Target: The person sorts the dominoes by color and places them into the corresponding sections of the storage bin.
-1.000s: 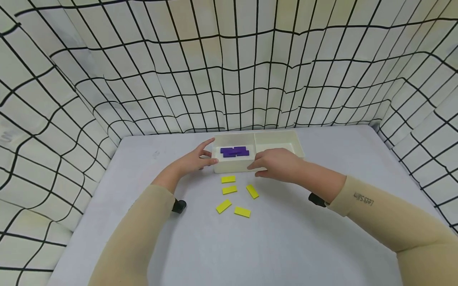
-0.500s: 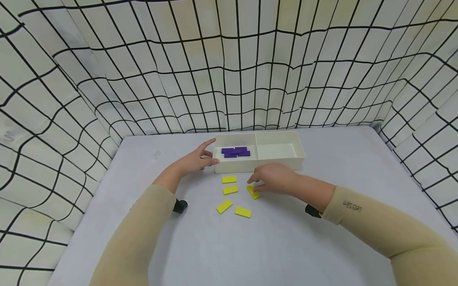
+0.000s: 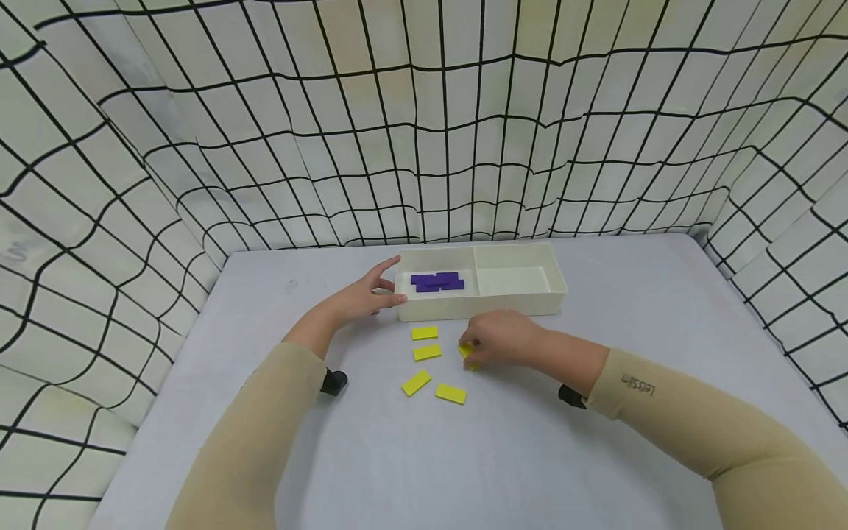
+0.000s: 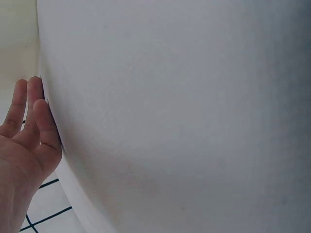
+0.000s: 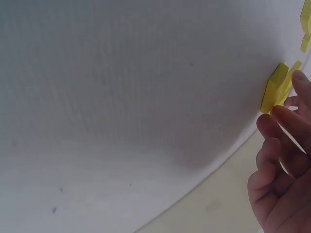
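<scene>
A white two-compartment box (image 3: pixel 517 304) stands at the back of the table. Several purple blocks (image 3: pixel 437 282) lie in its left compartment. My left hand (image 3: pixel 361 297) rests against the box's left end, fingers spread and fairly straight, thumb at the front corner. In front of the box, my right hand (image 3: pixel 503 338) pinches a flat yellow block (image 5: pixel 275 87) at the table surface, between thumb and fingertips; the hand covers most of it in the head view. More flat yellow blocks lie to its left: two near the box (image 3: pixel 425 343) and two nearer me (image 3: pixel 433 389).
The white-covered table (image 3: pixel 530 456) ends at a wall hung with black netting (image 3: pixel 424 147) at the back and both sides. A divider (image 3: pixel 475 271) splits the box. Small black devices (image 3: pixel 334 382) are worn at both wrists.
My right hand has come down from the box's front wall toward me and closed its fingers on the right-hand yellow block. The left hand keeps its place at the box.
</scene>
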### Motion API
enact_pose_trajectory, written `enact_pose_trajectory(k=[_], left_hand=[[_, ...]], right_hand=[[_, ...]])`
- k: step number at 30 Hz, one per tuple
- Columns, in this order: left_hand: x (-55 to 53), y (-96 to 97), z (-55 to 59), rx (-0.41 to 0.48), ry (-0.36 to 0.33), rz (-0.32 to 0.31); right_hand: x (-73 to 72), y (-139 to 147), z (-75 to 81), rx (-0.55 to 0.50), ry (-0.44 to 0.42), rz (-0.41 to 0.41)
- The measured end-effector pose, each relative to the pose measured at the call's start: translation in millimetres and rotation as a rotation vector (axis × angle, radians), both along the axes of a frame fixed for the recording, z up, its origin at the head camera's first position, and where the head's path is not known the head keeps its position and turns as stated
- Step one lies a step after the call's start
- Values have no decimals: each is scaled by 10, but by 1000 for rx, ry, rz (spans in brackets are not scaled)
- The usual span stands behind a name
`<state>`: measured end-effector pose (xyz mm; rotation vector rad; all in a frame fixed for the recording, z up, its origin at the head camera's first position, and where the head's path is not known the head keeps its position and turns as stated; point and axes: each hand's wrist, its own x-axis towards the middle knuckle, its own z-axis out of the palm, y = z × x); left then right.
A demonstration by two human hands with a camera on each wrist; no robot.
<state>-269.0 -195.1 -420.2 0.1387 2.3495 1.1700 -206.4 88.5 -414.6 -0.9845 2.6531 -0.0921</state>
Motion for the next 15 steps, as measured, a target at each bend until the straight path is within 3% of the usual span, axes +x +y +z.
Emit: enact_pose_trajectory(k=[15], left_hand=[[-4, -4, -6, 3, 2, -13]], right_hand=[[38, -3, -13, 18, 1, -3]])
